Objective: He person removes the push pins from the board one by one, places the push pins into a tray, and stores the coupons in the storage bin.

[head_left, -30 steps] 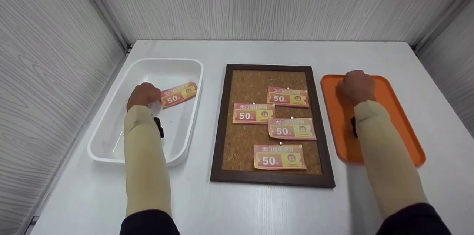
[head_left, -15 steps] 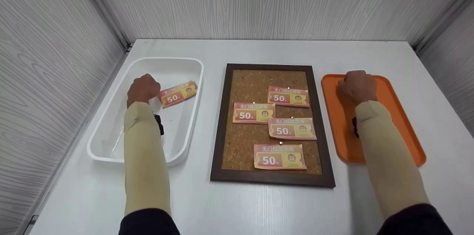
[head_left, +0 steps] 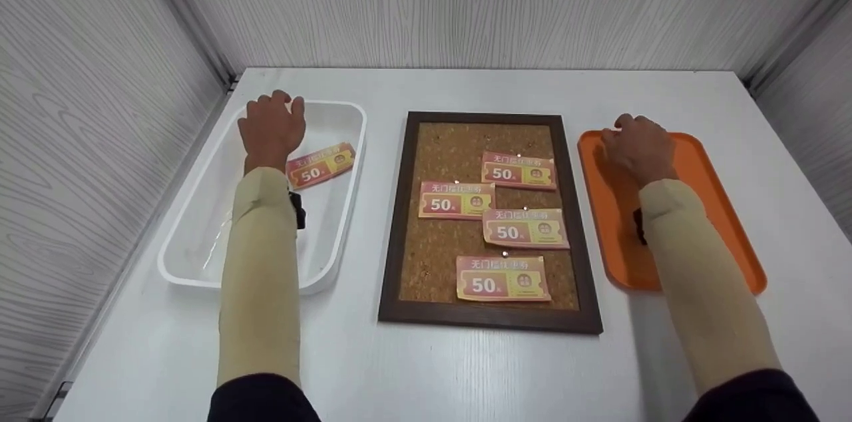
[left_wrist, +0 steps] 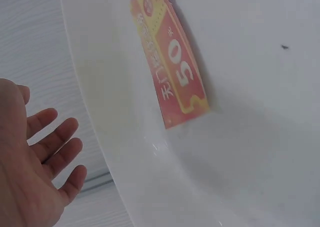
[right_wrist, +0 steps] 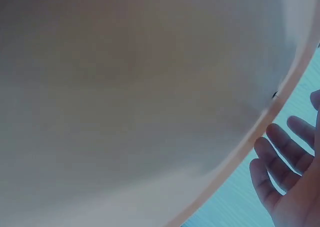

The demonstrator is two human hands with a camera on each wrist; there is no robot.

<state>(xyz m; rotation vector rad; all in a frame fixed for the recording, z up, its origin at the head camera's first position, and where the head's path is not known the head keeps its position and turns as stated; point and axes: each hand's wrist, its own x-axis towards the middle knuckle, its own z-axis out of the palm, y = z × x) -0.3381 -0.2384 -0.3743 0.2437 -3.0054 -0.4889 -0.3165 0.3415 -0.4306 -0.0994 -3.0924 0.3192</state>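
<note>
Above the far end of a white plastic tub, my left hand has loosely spread fingers and holds nothing. In the left wrist view its relaxed fingers lie apart from a pink and yellow coupon marked 50. That coupon lies in the tub just right of the hand. Over an orange tray, my right hand hangs with slightly bent fingers and nothing in them. The right wrist view shows those fingers beside the tray's rim.
Between the tub and the tray lies a cork board in a dark brown frame. Several similar coupons are attached to it by small pins. Wood-grain panels enclose the white table at the back and sides.
My left hand was curled low in the tub; it has risen, moved away from me and spread its fingers. The right hand has loosened from a fist. The coupons stay put.
</note>
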